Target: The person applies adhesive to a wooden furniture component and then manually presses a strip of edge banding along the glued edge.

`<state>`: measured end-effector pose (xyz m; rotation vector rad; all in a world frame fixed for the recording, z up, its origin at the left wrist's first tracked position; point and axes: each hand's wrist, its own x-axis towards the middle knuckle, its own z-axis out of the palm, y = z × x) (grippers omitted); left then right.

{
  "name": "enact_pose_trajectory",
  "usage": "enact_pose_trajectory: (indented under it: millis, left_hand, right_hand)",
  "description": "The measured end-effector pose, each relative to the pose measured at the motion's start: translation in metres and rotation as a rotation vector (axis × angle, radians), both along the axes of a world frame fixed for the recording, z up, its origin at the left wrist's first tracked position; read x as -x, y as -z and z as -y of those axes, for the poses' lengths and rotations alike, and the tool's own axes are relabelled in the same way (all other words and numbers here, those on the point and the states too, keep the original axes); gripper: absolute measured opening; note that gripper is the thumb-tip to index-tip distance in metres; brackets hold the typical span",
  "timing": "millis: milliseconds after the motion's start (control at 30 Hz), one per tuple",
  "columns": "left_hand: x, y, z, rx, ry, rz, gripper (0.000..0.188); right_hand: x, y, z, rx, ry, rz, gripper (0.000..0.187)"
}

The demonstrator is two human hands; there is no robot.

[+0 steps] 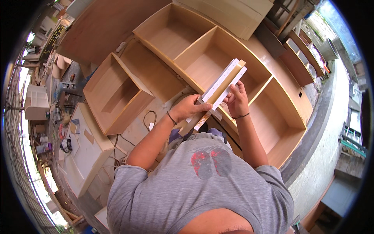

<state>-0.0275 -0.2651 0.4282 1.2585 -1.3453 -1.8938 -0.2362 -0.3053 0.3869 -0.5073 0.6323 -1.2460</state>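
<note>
In front of my chest I hold a bundle of long white rails (220,81) with small holes along them. A tan wood-coloured strip (230,78) shows between the rails, and the bundle slants up to the right. My left hand (191,107) is closed on its lower end, thumb on top. Farther up on the right side, my right hand (237,100) grips the bundle, its fingers partly hidden. Below my left hand, more strip ends (202,121) stick out toward me; whether they belong to the bundle I cannot tell.
Beyond my hands lies a large wooden cabinet (223,28) with three open compartments. An open wooden box (142,95) sits to the left, near a white panelled piece (87,146). Cables (150,117) run across the floor. A pale low wall (325,128) stretches along the right.
</note>
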Motion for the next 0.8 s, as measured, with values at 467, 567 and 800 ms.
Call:
enact_pose_trajectory:
  millis: [467, 567, 800]
  left_hand:
    - [0.02, -0.011, 0.016, 0.099, -0.037, 0.025, 0.051]
    - [0.016, -0.006, 0.018, 0.024, -0.062, -0.031, 0.051]
    - [-0.001, -0.018, 0.016, -0.018, -0.053, -0.025, 0.053]
  right_hand:
    - [0.036, 0.018, 0.09, 0.128, -0.229, 0.367, 0.056]
    - [0.028, 0.024, 0.097, 0.117, -0.182, 0.418, 0.055]
    - [0.016, 0.03, 0.117, 0.095, -0.137, 0.538, 0.044]
